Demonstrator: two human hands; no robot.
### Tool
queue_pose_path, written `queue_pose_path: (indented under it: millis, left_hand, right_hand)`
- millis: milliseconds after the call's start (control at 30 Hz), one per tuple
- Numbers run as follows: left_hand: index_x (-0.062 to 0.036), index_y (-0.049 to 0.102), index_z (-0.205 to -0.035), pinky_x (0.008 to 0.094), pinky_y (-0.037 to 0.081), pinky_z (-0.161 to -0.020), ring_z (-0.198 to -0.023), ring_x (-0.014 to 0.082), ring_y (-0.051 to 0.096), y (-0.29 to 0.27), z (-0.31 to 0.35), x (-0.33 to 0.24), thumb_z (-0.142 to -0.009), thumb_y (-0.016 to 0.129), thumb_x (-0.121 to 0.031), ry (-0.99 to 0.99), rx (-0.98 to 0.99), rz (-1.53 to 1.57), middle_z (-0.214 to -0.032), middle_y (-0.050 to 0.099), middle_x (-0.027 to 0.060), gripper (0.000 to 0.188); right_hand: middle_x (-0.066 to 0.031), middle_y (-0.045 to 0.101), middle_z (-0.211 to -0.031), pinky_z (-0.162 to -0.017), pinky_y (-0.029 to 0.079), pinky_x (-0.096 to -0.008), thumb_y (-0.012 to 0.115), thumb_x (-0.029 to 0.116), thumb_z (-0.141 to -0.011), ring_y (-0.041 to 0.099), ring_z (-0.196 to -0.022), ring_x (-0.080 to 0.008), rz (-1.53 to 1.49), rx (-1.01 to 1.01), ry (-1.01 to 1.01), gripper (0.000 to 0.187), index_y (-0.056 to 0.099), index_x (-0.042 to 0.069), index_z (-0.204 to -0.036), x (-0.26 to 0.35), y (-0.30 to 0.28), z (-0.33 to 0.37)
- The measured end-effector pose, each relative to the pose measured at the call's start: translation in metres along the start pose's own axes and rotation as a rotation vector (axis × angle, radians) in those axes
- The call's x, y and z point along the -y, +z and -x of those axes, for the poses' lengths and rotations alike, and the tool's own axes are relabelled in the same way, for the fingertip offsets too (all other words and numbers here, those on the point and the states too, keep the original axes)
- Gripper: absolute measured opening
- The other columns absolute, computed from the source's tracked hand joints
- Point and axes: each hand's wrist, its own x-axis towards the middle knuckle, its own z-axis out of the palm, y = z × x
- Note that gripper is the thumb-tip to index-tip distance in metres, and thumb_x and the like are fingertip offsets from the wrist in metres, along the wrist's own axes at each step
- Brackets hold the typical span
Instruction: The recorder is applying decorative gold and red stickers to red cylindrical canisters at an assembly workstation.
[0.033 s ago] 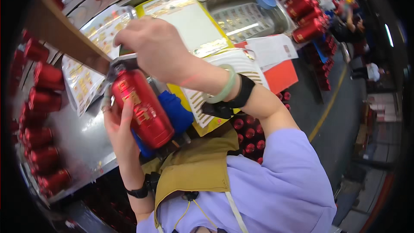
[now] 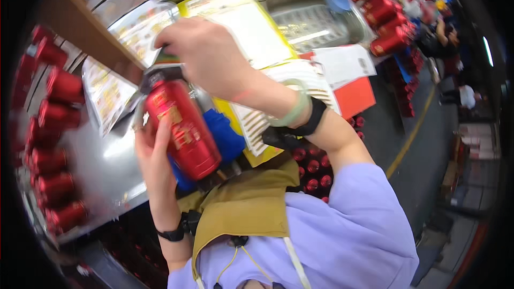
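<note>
A red metal bottle [image 2: 184, 134] with gold markings lies tilted before me, its neck at a dark holder [image 2: 155, 77] and its base near another dark piece. My left hand [image 2: 155, 150] grips its left side, thumb along the front and the other fingers partly hidden. Over the neck end, my right hand [image 2: 206, 48] is curled, fingers bent down, close to a small flat piece with a green edge [image 2: 167, 60]; what its fingers hold is blurred. A blue cloth [image 2: 224, 136] lies against the bottle's right side.
Transfer sheets [image 2: 110, 96] and yellow-edged boards [image 2: 238, 18] cover the bench. A steel sink [image 2: 353, 24] with a blue bowl [image 2: 338, 1] stands beyond. Red bottles [image 2: 56, 187] line the left edge; a brown post [image 2: 99, 29] rises at left. People work far right.
The whole view has shifted slightly, so the bench and bottle sit a little further right. Both hands keep nearly the same place on and above the bottle.
</note>
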Motion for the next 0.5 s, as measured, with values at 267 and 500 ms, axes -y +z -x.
queue_pose_path:
  millis: [267, 500]
  left_hand:
    - [0.0011, 0.028, -0.158, 0.0300, 0.046, -0.106, -0.124, 0.0138, 0.057, -0.003, 0.024, -0.003, -0.110, 0.053, -0.029, -0.099, 0.019, 0.161, -0.133, 0.060, 0.0102, 0.062]
    - [0.0054, 0.016, -0.159, 0.0367, 0.047, -0.110, -0.131, 0.0224, 0.056, -0.002, 0.030, -0.004, -0.100, 0.069, -0.016, -0.028, 0.069, 0.080, -0.148, 0.048, 0.0208, 0.082]
  right_hand:
    - [0.0031, 0.054, -0.085, -0.071, 0.045, -0.0209, 0.076, 0.031, -0.095, 0.051, -0.079, -0.0046, -0.719, 0.325, 0.861, 0.056, 0.056, -0.004, -0.133, 0.040, -0.023, 0.070]
    - [0.0049, 0.048, -0.083, -0.071, 0.043, -0.0209, 0.081, 0.018, -0.091, 0.047, -0.076, -0.0042, -0.868, 0.224, 0.927, 0.074, 0.040, -0.002, -0.148, 0.053, 0.002, 0.096]
